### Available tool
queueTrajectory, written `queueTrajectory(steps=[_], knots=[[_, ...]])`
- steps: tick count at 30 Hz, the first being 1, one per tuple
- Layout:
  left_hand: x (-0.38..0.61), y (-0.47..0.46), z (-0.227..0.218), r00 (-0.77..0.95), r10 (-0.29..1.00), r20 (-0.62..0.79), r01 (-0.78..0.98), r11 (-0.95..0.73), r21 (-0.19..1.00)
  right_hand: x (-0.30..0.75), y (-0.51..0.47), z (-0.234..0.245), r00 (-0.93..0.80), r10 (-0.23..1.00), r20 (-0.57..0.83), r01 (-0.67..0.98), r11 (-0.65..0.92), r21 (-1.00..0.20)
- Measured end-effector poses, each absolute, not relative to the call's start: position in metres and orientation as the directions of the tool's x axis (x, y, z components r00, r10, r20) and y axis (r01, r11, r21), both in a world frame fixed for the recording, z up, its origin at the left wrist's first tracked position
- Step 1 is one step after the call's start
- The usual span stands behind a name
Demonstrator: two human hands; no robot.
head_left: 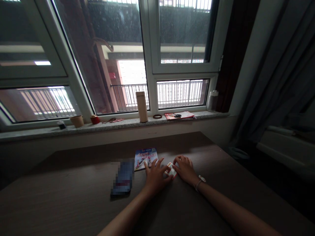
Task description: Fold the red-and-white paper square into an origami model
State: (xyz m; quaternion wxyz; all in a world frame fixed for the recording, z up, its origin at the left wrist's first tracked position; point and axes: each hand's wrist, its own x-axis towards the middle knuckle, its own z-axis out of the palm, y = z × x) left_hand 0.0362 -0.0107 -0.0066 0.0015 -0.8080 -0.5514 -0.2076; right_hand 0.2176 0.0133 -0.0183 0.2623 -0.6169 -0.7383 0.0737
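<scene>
Both my hands rest on a dark wooden table [73, 203] near its far side. My left hand [155, 177] lies flat with fingers spread, its fingertips over the lower edge of a blue printed booklet [145, 157], its thumb touching a small white and red card [171, 169]. My right hand [185, 168] has its fingers curled down onto the same card from the right. A pale bracelet [199, 182] sits on my right wrist. Most of the card is hidden between the two hands.
A dark flat object [123, 178], blurred out, lies left of the booklet. On the stone windowsill [36, 131] stand a cream flask [142, 106], a small cup [77, 121], a red pot [94, 119], red papers [179, 115] and a jar [212, 100]. Dark curtains [278, 72] hang at right.
</scene>
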Motion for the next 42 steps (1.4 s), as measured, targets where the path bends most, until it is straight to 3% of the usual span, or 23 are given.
queueTrajectory(steps=[12, 18, 21, 26, 36, 42], knots=[[0.036, -0.010, -0.003, 0.307, 0.895, 0.322, 0.877, -0.397, 0.269, 0.216, 0.013, -0.019, -0.088, 0.946, 0.313, 0.866, 0.227, -0.445], [0.035, -0.009, -0.002, 0.299, 0.905, 0.304, 0.891, -0.379, 0.251, 0.229, 0.019, -0.020, -0.077, 0.949, 0.307, 0.777, 0.250, -0.578], [0.034, -0.009, -0.003, 0.297, 0.907, 0.300, 0.897, -0.373, 0.239, 0.240, 0.017, -0.019, -0.137, 0.922, 0.362, 0.712, 0.346, -0.611], [0.034, -0.009, -0.004, 0.294, 0.913, 0.284, 0.899, -0.365, 0.243, 0.248, 0.011, -0.020, -0.212, 0.866, 0.452, 0.686, 0.461, -0.562], [0.034, -0.010, -0.002, 0.284, 0.919, 0.273, 0.897, -0.355, 0.263, 0.241, 0.007, -0.011, -0.111, 0.936, 0.334, 0.797, 0.284, -0.532], [0.033, -0.011, -0.001, 0.290, 0.920, 0.264, 0.896, -0.358, 0.262, 0.243, 0.009, -0.014, -0.125, 0.935, 0.333, 0.786, 0.298, -0.541]])
